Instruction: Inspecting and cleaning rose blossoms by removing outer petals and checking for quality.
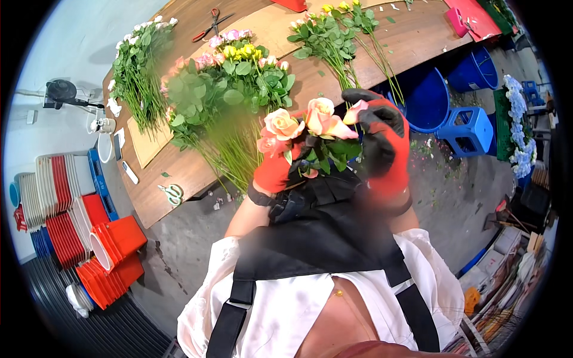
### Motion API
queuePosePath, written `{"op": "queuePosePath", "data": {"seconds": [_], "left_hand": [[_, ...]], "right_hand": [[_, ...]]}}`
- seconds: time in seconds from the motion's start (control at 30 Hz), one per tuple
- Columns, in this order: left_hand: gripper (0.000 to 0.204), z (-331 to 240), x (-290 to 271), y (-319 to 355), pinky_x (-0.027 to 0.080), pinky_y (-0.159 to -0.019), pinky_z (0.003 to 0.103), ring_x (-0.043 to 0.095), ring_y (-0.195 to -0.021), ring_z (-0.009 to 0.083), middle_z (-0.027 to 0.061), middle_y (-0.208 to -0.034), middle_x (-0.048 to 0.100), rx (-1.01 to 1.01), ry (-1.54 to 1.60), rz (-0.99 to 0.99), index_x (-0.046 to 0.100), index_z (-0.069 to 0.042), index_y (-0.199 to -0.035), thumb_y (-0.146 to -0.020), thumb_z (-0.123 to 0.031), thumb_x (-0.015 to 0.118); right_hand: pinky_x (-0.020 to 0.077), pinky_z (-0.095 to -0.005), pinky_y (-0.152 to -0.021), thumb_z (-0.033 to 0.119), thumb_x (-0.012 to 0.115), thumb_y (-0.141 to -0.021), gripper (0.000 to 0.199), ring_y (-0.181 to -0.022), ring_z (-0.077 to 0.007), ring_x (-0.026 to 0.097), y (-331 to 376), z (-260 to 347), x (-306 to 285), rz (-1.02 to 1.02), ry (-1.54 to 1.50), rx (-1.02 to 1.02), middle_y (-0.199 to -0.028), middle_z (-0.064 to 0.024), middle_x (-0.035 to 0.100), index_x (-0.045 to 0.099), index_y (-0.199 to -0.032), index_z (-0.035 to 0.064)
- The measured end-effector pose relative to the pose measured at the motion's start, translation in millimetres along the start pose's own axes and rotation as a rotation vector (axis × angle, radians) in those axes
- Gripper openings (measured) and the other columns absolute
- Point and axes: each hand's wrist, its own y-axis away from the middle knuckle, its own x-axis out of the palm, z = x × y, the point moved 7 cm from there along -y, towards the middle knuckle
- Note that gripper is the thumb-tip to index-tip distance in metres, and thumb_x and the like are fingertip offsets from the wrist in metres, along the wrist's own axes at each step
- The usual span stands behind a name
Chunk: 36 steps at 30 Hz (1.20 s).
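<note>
Close in front of my apron, my left hand [277, 170] in a red and black glove is closed around a small bunch of peach-pink roses [283, 125]. Dark green leaves [334, 154] hang below the blooms, and the stems are mostly hidden. My right hand [385, 140], gloved alike, is at the bunch's right side with fingers curled. Its fingertips close on a pink rose [356, 112] at the edge; whether they grip the whole bloom or only a petal I cannot tell. A pile of long-stemmed roses [239, 83] lies on the table beyond my left hand.
The wooden table [149, 197] also carries white roses [143, 42], yellow roses [337, 36], red-handled pruners [213, 25], and green-handled scissors [172, 194] near its edge. Blue buckets [425, 98] and a blue stool [468, 131] stand right; orange buckets [119, 238] are stacked left.
</note>
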Motion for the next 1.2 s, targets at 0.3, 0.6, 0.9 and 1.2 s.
{"op": "queuePosePath", "data": {"seconds": [0.3, 0.6, 0.9, 1.2], "left_hand": [[0.034, -16, -58, -41, 0.048, -0.079, 0.028, 0.059, -0.092, 0.0144, 0.0049, -0.104, 0.062, -0.039, 0.232, -0.455, 0.056, -0.002, -0.118, -0.088, -0.015, 0.065], [0.059, 7, -108, -62, 0.048, -0.089, 0.033, 0.06, -0.096, 0.0198, 0.0098, -0.104, 0.063, -0.171, 0.011, -0.519, 0.052, 0.002, -0.123, -0.072, -0.011, 0.076], [0.029, 129, -61, -82, 0.047, -0.089, 0.036, 0.059, -0.095, 0.0209, 0.0026, -0.1, 0.063, -0.684, 0.848, -0.58, 0.055, -0.009, -0.118, -0.092, -0.021, 0.06], [0.026, 192, -63, 40, 0.05, -0.076, 0.025, 0.062, -0.087, 0.0112, 0.004, -0.1, 0.069, -0.699, 0.328, -0.546, 0.066, -0.001, -0.112, -0.087, -0.002, 0.062]], "right_hand": [[0.0425, -0.0413, -0.097, 0.034, 0.078, -0.072, 0.075, -0.12, -0.0325, 0.052, -2, -101, -43, 0.298, 1.134, -0.19, -0.131, -0.0199, 0.051, 0.048, -0.134, 0.0041], [0.0468, -0.0346, -0.091, 0.009, 0.075, -0.073, 0.072, -0.106, -0.0277, 0.062, 7, -157, -20, 0.345, 0.692, 0.122, -0.115, -0.0155, 0.063, 0.045, -0.139, 0.0051], [0.0501, -0.034, -0.084, 0.008, 0.069, -0.08, 0.038, -0.099, -0.0255, 0.065, -21, -214, -116, 0.04, 0.559, 0.173, -0.107, -0.0181, 0.068, 0.061, -0.117, -0.0012], [0.041, -0.0459, -0.094, 0.031, 0.07, -0.08, 0.059, -0.113, -0.0339, 0.055, -144, -235, -124, -0.134, 1.355, -0.06, -0.122, -0.0117, 0.06, 0.052, -0.134, 0.0128]]}}
